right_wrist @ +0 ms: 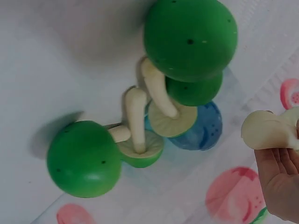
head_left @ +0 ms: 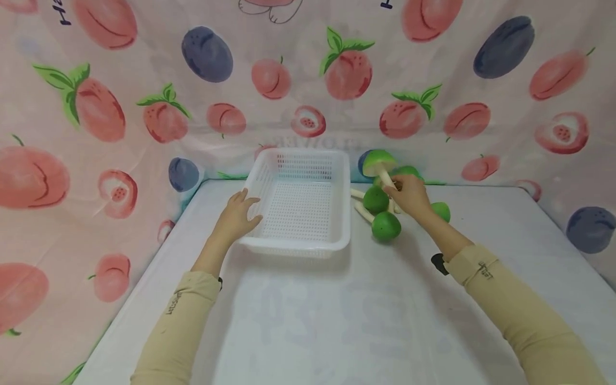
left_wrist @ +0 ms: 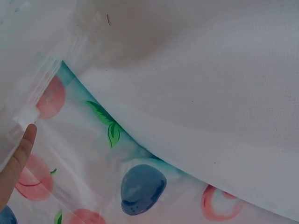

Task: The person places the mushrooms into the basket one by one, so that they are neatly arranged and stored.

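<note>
A white plastic basket [head_left: 293, 245] with perforated walls and floor stands on the table, with nothing inside it. My left hand [head_left: 235, 218] rests at its left rim, fingers and thumb spread; one finger [left_wrist: 23, 144] touches the basket's edge in the left wrist view. To the right of the basket, my right hand [head_left: 409, 194] grips a green-capped toy mushroom [head_left: 379, 160] by its pale stem, cap raised toward the back wall. Below and around that hand lie several similar mushrooms [head_left: 386, 227], close together. The right wrist view shows the pale stem [right_wrist: 266, 130] held against the fingers.
A white sheet covers the table [head_left: 327, 315]. A fruit-printed cloth [head_left: 289, 43] hangs directly behind the basket and mushrooms. One green mushroom cap [head_left: 440, 212] shows just right of my right wrist, partly hidden by the forearm.
</note>
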A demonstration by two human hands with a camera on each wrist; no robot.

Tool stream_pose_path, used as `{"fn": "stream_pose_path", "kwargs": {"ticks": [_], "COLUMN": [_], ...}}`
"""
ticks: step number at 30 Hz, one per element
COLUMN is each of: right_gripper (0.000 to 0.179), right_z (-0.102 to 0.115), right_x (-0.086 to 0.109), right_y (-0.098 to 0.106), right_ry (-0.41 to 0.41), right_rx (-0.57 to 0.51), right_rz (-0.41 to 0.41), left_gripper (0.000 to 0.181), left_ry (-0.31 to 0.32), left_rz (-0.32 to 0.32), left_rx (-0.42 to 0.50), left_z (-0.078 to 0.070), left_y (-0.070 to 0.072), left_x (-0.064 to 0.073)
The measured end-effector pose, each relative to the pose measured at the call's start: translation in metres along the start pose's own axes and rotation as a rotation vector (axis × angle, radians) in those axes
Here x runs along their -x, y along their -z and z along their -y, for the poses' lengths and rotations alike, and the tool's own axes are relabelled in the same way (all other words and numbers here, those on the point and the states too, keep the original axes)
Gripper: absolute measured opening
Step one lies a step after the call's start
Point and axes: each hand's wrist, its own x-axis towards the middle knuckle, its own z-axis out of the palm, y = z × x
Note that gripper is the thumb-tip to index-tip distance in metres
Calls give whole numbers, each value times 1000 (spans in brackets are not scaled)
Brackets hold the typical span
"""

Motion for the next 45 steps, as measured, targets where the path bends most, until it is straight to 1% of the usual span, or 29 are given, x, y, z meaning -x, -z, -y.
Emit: {"fn": "stream_pose_path", "kwargs": {"ticks": [9,16,18,21,28,31,34,37,42,45], "right_gripper": [35,33,33,33,33,34,34,31,34,36], "right_z": [29,47,52,57,66,72,80,92,109,109], "right_x": [-22,-41,-47,-56,-73,-80,-87,-95,-103,-106], "right_y": [-8,-13,-14,-18,-29,-32,-35,-39,-40,-42], "right_ry": [47,66,55,27,-47,-69,-70,-71,-129,-154], "right_rx": [54,18,5,-52,-174,-208,-200,-166,-122,-149], "right_rz": [52,61,58,70,128,152,173,186,202,213], "left_gripper": [53,54,54,53,53,55,56,56,57,58], "left_ry": [13,-6,-7,-1,16,19,19,29,29,20], "left_rz": [3,-3,-8,-14,-12,-11,-10,-13,-9,4], "left_rx": [-8,-15,-13,-3,3,9,6,-1,1,5], "left_z": [4,5,4,4,5,5,5,7,8,4], "left_y": [-1,-2,-1,-1,-2,-3,-4,-2,-2,-4], "left_x": [-2,-4,-5,-5,-6,-5,-4,-1,-3,-6]}}
